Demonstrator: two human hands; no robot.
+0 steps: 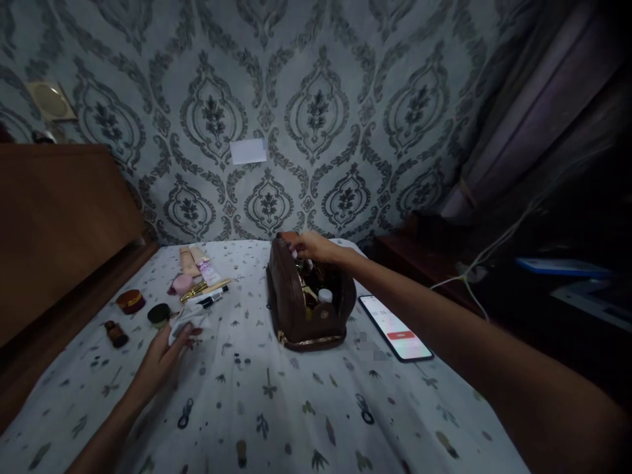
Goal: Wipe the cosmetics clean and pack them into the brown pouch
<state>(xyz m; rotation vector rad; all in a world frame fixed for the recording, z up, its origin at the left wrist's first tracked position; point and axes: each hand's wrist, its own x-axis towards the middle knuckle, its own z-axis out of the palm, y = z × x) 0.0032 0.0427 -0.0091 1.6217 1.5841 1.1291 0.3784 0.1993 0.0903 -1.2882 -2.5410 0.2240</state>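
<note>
My left hand (165,345) is closed on a crumpled white cloth (191,318), just above the bedding and close to a dark round jar (158,315). My right hand (316,247) reaches to the top of a brown toiletry bag (289,303), which stands unzipped. Its fingers are pinched at the bag's opening around something small and pale that I cannot make out. Inside the bag, a white-capped container (324,295) shows among other items that are mostly in shadow.
Left of the bag lie several tubes (189,262), a pink round item (182,284), gold-coloured sticks (194,290), an amber jar (130,301) and a small brown bottle (115,334). A lit phone (395,329) rests to the right. Patterned wallpaper (316,112) rises behind.
</note>
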